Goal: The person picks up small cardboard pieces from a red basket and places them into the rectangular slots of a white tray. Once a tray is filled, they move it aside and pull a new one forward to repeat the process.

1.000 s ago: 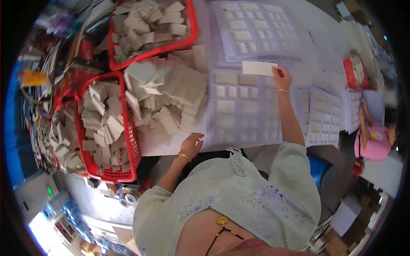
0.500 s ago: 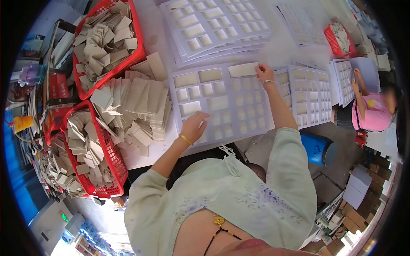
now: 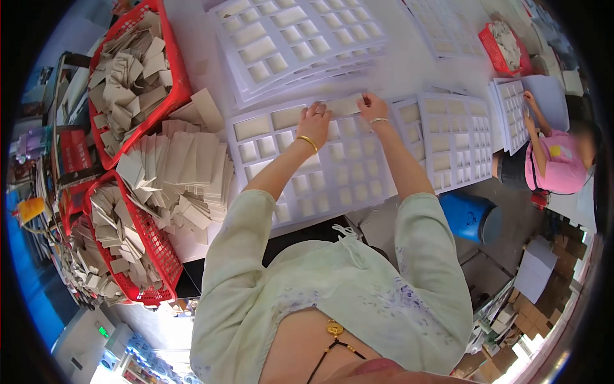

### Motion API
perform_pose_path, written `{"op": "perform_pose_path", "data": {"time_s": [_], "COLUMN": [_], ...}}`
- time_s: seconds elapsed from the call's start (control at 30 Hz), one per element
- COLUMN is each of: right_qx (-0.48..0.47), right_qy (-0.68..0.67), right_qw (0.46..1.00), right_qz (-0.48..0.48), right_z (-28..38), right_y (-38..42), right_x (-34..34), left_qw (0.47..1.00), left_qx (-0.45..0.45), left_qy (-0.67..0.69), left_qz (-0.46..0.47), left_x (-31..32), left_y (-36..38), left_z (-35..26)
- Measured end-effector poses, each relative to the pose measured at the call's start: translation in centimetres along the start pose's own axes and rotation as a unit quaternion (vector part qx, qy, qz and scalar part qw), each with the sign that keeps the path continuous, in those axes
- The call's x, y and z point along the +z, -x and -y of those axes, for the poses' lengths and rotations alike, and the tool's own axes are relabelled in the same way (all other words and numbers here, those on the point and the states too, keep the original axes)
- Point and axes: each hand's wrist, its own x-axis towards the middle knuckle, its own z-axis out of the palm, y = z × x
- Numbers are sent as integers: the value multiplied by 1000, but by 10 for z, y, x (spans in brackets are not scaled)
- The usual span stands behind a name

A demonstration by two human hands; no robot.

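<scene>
A white tray (image 3: 300,213) with many rectangular compartments lies in front of me on the table. Across a wide compartment at its far edge is a pale cardboard piece (image 3: 344,105). My right hand (image 3: 373,108) pinches the right end of this piece between thumb and fingers. At its left end is my left hand (image 3: 314,121), fingers bent down and closed on that end; the fingertips are partly hidden. Many compartments show a beige bottom. My forearms cover part of the tray.
Stacked white trays (image 3: 300,38) lie beyond; another compartment tray (image 3: 455,141) is at right. Loose cardboard pieces (image 3: 185,160) and two red baskets (image 3: 177,57) of cardboard stand at left. A blue drum (image 3: 470,217) is below the table edge. A person in pink (image 3: 556,160) handles trays.
My left hand has moved from the tray's lower middle up and across to the cardboard piece's left end. My right hand stays at the right end. The view has shifted slightly.
</scene>
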Motion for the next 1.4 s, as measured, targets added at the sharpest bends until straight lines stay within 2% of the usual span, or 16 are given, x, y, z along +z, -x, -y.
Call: {"op": "perform_pose_path", "data": {"time_s": [0.1, 0.2, 0.3, 0.4, 0.5, 0.6, 0.7, 0.8, 0.9, 0.97, 1.03, 1.1, 1.2, 1.3, 1.37, 1.4], "right_qx": [86, 9, -174, -136, -200, -228, -212, -185, -185, -196, -194, -184, -167, -206, -210, -198], "right_qy": [-43, 16, 179, 207, 408, 421, 384, 430, 505, 486, 483, 499, 512, 517, 534, 563], "right_qw": [995, 1000, 955, 966, 891, 878, 898, 883, 843, 851, 854, 846, 841, 830, 818, 800], "right_qz": [34, 14, -158, -73, 8, -24, -21, 37, 22, 25, 12, 27, 52, -29, 30, 54], "right_z": [19, 4, 16, 24, 23, 29, 26, 15, 26, 26, 47, 28, 41, 60, 27, 37], "right_y": [8, 7, 19, 25, 36, 46, 46, 47, 46, 40, 52, 49, 47, 58, 42, 40], "right_x": [-8, -6, -16, -31, -35, -35, -39, -30, -29, -26, -21, -7, -10, -6, 8, 12], "left_qw": [1000, 1000, 999, 1000, 999, 999, 999, 998, 999, 1000, 997, 990, 972, 965, 954, 947], "left_qx": [-4, 15, 28, 15, 11, 10, 5, -17, -25, -20, -2, 22, 33, -30, -115, -157], "left_qy": [-10, -14, -25, -16, -31, -33, -31, 9, -23, 1, 48, 95, 195, 230, 248, 254], "left_qz": [5, -2, 2, 13, 21, 20, 24, 54, 27, -12, -63, -103, -126, -124, -121, -121], "left_x": [1, 4, 7, 8, 8, 6, 6, 3, 12, 3, -18, -39, -70, -80, -87, -92], "left_y": [1, 2, 2, 1, -1, 1, 0, -3, -2, 9, 31, 66, 139, 213, 261, 284], "left_z": [1, -1, -3, -4, -5, -6, -6, -6, -7, -9, -5, -12, -8, 9, 24, 33]}}
